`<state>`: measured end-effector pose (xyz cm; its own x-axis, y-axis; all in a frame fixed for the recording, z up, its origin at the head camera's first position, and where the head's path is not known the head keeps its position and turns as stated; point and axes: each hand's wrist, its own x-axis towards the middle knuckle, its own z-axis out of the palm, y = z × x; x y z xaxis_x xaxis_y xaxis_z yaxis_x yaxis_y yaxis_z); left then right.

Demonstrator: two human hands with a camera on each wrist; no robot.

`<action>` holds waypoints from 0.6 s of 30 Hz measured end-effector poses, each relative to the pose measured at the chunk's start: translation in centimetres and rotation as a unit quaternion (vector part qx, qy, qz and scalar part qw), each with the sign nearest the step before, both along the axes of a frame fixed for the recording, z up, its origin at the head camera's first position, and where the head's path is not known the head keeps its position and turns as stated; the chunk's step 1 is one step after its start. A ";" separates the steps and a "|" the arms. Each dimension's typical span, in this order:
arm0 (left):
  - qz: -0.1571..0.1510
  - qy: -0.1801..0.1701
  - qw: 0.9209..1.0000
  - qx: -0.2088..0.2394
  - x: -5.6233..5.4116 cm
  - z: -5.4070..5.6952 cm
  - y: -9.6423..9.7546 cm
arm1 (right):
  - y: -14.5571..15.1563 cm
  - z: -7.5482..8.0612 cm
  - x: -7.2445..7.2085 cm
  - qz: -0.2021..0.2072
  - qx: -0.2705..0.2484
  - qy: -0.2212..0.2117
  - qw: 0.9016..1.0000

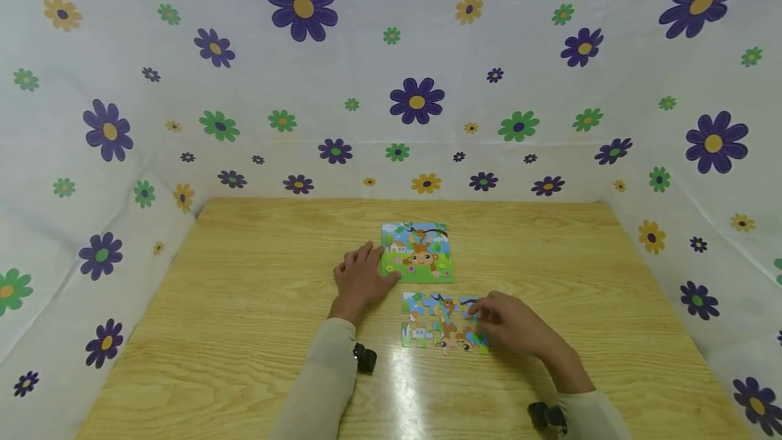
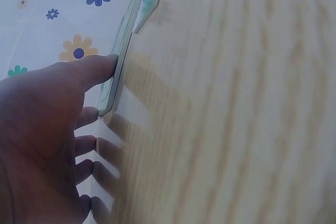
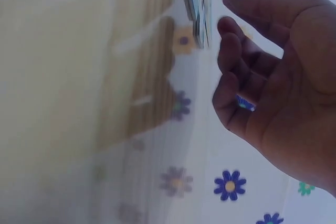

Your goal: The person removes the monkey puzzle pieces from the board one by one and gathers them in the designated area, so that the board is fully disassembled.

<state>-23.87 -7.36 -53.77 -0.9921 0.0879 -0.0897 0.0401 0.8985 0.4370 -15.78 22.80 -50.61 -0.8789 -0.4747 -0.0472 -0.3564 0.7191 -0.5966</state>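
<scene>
A square board with a monkey picture [image 1: 421,260] lies on the wooden table. My left hand [image 1: 362,280] rests at its left edge, fingers spread on the table and thumb on the board's lower left corner. In front of the board is a jigsaw puzzle [image 1: 417,335] of the same monkey scene, several pieces joined, with gaps along some edges. Over the puzzle's right side hovers my right hand [image 1: 512,323], fingers loosely bent. In the right wrist view, nothing shows between the thumb and fingers of this hand [image 3: 273,61], close beside the puzzle's edge [image 3: 197,27]. It hides some right-hand pieces in the head view.
The wooden table [image 1: 244,277] reaches back to a white flower-patterned cloth [image 1: 366,39] that hangs at the back and both sides. A black wrist camera [image 1: 365,358] sits at the left sleeve, another black camera [image 1: 546,417] at the right.
</scene>
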 end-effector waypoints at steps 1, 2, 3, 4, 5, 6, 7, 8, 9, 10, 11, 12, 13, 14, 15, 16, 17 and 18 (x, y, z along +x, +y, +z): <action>0.000 -0.001 1.000 -0.001 0.0 0.1 -0.1 | -0.3 0.1 -0.2 -0.007 -0.002 0.007 1.000; 0.000 -0.003 1.000 -0.002 0.0 0.1 -0.1 | -0.7 0.1 -0.5 -0.014 -0.002 0.016 1.000; 0.000 -0.002 1.000 -0.001 0.1 0.1 -0.1 | -1.1 0.1 -0.7 -0.021 -0.003 0.021 1.000; -0.001 -0.003 1.000 0.000 0.1 0.2 -0.2 | -1.5 0.2 -1.0 -0.028 -0.004 0.027 0.999; -0.002 -0.004 1.000 0.003 0.1 0.2 -0.2 | -1.9 0.2 -1.3 -0.037 -0.003 0.033 0.999; -0.003 -0.005 1.000 0.004 0.1 0.3 -0.2 | -2.3 0.2 -1.6 -0.044 -0.001 0.037 0.998; -0.005 -0.007 1.000 0.006 0.1 0.3 -0.3 | -2.6 0.2 -2.0 -0.049 -0.002 0.041 0.998; -0.007 -0.008 1.000 0.007 0.1 0.3 -0.3 | -3.0 0.2 -2.3 -0.053 -0.002 0.044 0.998; -0.009 -0.010 1.000 0.009 0.0 0.3 -0.3 | -3.3 0.2 -2.7 -0.057 -0.004 0.045 0.997; -0.011 -0.011 1.000 0.009 0.1 0.3 -0.3 | -3.6 0.1 -3.0 -0.061 -0.003 0.047 0.997; -0.013 -0.012 1.000 0.008 0.1 0.3 -0.4 | -4.0 0.0 -3.3 -0.064 -0.003 0.047 0.997; -0.015 -0.013 1.000 0.007 0.0 0.2 -0.4 | -4.3 0.0 -3.7 -0.065 -0.005 0.044 0.997; -0.018 -0.012 1.000 0.006 0.0 0.2 -0.5 | -4.6 -0.1 -4.0 -0.065 -0.003 0.042 0.997; -0.020 -0.012 1.000 0.008 0.0 0.2 -0.6 | -4.9 -0.2 -4.3 -0.066 0.002 0.041 0.997; -0.021 -0.012 1.000 0.009 0.0 0.2 -0.6 | -5.2 -0.2 -4.6 -0.066 0.008 0.040 0.997; -0.024 -0.012 1.000 0.010 0.0 0.3 -0.7 | -5.5 -0.3 -4.9 -0.065 0.017 0.041 0.997; -0.026 -0.014 1.000 0.011 0.0 0.3 -0.8 | -5.8 -0.3 -5.1 -0.065 0.026 0.041 0.997; -0.028 -0.014 0.999 0.013 0.0 0.3 -0.8 | -6.0 -0.3 -5.3 -0.065 0.034 0.042 0.996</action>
<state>-23.86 -8.19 -53.43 -0.9829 0.1451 -0.1138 0.0768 0.8833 0.4624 -21.13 16.79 -50.96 -0.9349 -0.3549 0.0007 -0.3043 0.8005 -0.5164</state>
